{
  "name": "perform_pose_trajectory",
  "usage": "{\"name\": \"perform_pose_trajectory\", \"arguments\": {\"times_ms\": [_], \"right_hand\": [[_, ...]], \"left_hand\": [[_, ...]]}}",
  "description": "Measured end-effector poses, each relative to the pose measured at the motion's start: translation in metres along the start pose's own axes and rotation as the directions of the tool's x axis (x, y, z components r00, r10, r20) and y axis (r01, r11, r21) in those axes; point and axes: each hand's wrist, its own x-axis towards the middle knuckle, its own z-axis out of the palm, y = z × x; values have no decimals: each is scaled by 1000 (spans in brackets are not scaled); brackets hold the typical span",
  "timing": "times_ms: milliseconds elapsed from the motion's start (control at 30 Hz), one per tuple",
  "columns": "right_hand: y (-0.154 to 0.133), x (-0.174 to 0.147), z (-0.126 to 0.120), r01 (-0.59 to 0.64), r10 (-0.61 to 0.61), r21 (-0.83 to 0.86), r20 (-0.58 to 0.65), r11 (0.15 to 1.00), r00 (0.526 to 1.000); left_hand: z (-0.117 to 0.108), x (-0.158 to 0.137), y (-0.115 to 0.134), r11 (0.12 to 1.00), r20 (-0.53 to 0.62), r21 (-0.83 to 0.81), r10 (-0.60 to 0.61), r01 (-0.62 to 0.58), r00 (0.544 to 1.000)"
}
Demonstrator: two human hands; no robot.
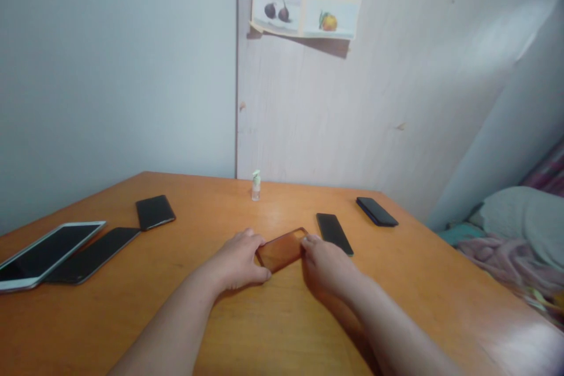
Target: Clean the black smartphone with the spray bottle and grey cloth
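Between my two hands is a clear phone case (282,251) with a dark rim and a camera cutout at its far right corner. It lies slantwise, on or just above the wooden table. My left hand (241,258) grips its left end, thumb at the near corner and fingers at the far one. At the right end, my right hand (325,259) pinches the edge by the cutout; some of its fingers are hidden. Just beyond my right hand, a black phone (334,234) lies flat on the table.
On the table (273,329), a small spray bottle (256,185) stands at the back. A dark wallet-like case (376,211) lies at the right. To the left are a white tablet (48,254), a dark tablet (94,254) and another dark device (155,211). Walls rise behind; bedding (520,235) is right.
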Motion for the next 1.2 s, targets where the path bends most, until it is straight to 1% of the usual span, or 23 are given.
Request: {"name": "perform_pose_trajectory", "arguments": {"times_ms": [33, 67, 100, 167, 200, 233, 267, 367, 400, 433, 467, 500, 600, 633, 667, 767, 800, 833, 933, 967, 1000, 1133, 1200], "right_hand": [[2, 2, 1, -14, 14, -16, -8, 1000, 1000], [2, 2, 1, 16, -16, -17, -6, 1000, 1000], [-1, 1, 2, 82, -82, -2, 3, 997, 997], [-9, -2, 3, 244, -245, 55, 22, 968, 969], [-12, -3, 3, 300, -304, 85, 32, 950, 952], [-13, -3, 3, 319, -325, 105, 43, 942, 945], [-13, -2, 3, 293, -300, 107, 52, 950, 953], [-1, 7, 2, 83, -86, 40, 64, 996, 994], [2, 10, 2, 27, -28, 21, 58, 999, 998], [5, 11, 2, 6, -7, 18, 52, 1000, 999], [5, 11, 3, 27, -28, 31, 52, 999, 998], [3, 10, 4, 80, -83, 59, 55, 995, 995], [-6, 4, 6, 275, -287, 157, 58, 948, 956], [-8, 3, 7, 300, -313, 173, 59, 938, 948], [-9, 3, 7, 289, -303, 172, 57, 942, 951], [-6, 7, 6, 145, -152, 123, 43, 982, 987], [-4, 8, 6, 119, -125, 121, 37, 985, 991], [-4, 8, 6, 128, -134, 135, 33, 983, 990], [-7, 8, 9, 278, -293, 223, 35, 934, 955], [-8, 9, 11, 312, -329, 240, 34, 919, 944], [-10, 10, 13, 317, -334, 242, 35, 917, 942], [-16, 16, 18, 204, -217, 210, 40, 956, 975], [-22, 17, 18, 239, -259, 271, 41, 933, 965]], "left_hand": [[1, 0, -1, 1000, -2, 2, 4, -4, 1000], [2, 1, -2, 1000, -5, 5, 4, -4, 1000], [4, 1, -3, 1000, -11, 9, 1, -1, 1000], [7, 3, -7, 1000, -20, 14, -4, 4, 1000], [9, 3, -8, 1000, -23, 14, -3, 3, 1000], [10, 4, -10, 1000, -27, 12, -3, 4, 1000], [11, 4, -11, 1000, -28, 7, 2, -2, 1000], [10, 4, -12, 1000, -32, -14, 26, -27, 999], [10, 4, -11, 999, -31, -19, 29, -29, 999], [10, 4, -11, 999, -29, -22, 27, -28, 999], [10, 4, -11, 999, -30, -22, 24, -25, 999], [10, 4, -10, 1000, -34, -20, 20, -21, 999], [12, 5, -10, 1000, -48, -17, 25, -26, 999], [13, 6, -10, 999, -49, -18, 28, -28, 998], [13, 6, -11, 999, -48, -18, 28, -29, 998], [13, 5, -12, 999, -51, -17, 26, -27, 998], [13, 5, -12, 1000, -54, -17, 25, -26, 998], [13, 5, -11, 1000, -56, -20, 23, -24, 998], [12, 5, -9, 999, -43, -36, 20, -21, 999], [12, 5, -8, 999, -39, -38, 21, -22, 999], [13, 5, -8, 999, -40, -37, 23, -24, 999], [15, 6, -7, 999, -66, -12, 29, -30, 997], [17, 6, -8, 999, -90, -16, 37, -38, 995]]}}
